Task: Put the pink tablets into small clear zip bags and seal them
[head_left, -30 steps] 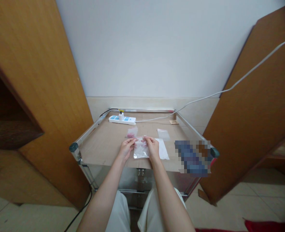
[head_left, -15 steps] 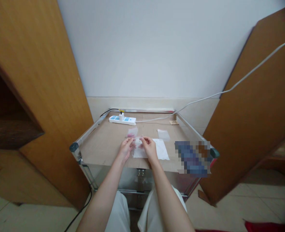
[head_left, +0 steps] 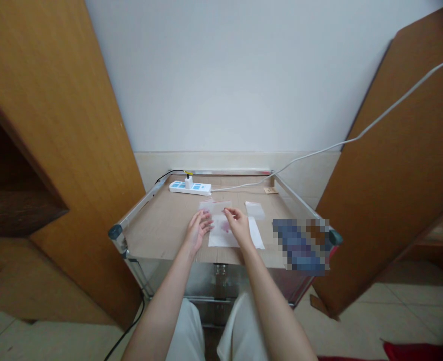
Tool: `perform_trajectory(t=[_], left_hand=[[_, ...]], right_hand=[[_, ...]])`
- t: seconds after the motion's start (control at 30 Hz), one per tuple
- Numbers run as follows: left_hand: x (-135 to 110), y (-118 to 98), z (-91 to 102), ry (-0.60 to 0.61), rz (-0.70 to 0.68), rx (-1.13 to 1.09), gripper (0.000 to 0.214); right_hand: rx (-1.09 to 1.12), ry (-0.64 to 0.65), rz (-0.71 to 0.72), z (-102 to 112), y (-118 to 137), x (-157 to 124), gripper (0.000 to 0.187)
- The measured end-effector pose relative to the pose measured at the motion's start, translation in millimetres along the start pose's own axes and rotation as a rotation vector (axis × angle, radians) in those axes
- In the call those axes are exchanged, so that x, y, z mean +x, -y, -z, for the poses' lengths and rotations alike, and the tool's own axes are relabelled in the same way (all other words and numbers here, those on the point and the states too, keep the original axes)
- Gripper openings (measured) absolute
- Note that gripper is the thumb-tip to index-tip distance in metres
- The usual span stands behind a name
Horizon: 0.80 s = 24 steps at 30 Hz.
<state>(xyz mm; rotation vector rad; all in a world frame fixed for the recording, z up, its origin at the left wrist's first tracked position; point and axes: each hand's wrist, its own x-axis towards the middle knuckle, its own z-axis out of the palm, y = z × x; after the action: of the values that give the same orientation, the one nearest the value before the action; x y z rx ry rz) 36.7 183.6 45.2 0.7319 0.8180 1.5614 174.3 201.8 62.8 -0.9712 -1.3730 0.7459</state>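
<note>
My right hand (head_left: 238,224) pinches the upper corner of a small clear zip bag (head_left: 221,207), whose lower part hangs over a white sheet of paper (head_left: 256,234). A pinkish-red patch (head_left: 226,226) shows low down there; I cannot tell whether it is inside the bag. My left hand (head_left: 199,229) is open beside the bag's left side, fingers spread and holding nothing. Just beyond it lies another clear bag (head_left: 205,204) with pink in it, partly hidden by the fingers. To the right rests a clear flat bag (head_left: 254,209).
A white power strip (head_left: 190,187) with a plug sits at the back left of the brown-covered table (head_left: 154,230); its white cable (head_left: 311,155) runs off to the right. A small card (head_left: 270,190) lies at the back. A blurred-out dark item (head_left: 300,245) is at the right edge.
My left hand has let go of the clear zip bag and opened its fingers. My right hand has shifted slightly right, still pinching the bag.
</note>
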Motion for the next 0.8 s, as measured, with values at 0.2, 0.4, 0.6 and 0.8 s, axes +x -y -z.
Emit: perform_trajectory(t=[0.2,0.4,0.6,0.8], left_hand=[[2,2,3.2,0.025,0.002,0.025,0.03],[2,3,3.6,0.019,0.003,0.036,0.026],[2,2,3.7,0.023,0.009,0.043,0.024],[3,3,4.9,0.035,0.003,0.049,0.024]], right_hand=[[-0.138,-0.094,0.065,53,-25,61,0.024],[-0.46,0.022,-0.011,86,-50,93,0.017],[-0.785,0.122,-0.106,95,-59,90,0.015],[-1.07,0.098,-0.159,92,-58,84,0.021]])
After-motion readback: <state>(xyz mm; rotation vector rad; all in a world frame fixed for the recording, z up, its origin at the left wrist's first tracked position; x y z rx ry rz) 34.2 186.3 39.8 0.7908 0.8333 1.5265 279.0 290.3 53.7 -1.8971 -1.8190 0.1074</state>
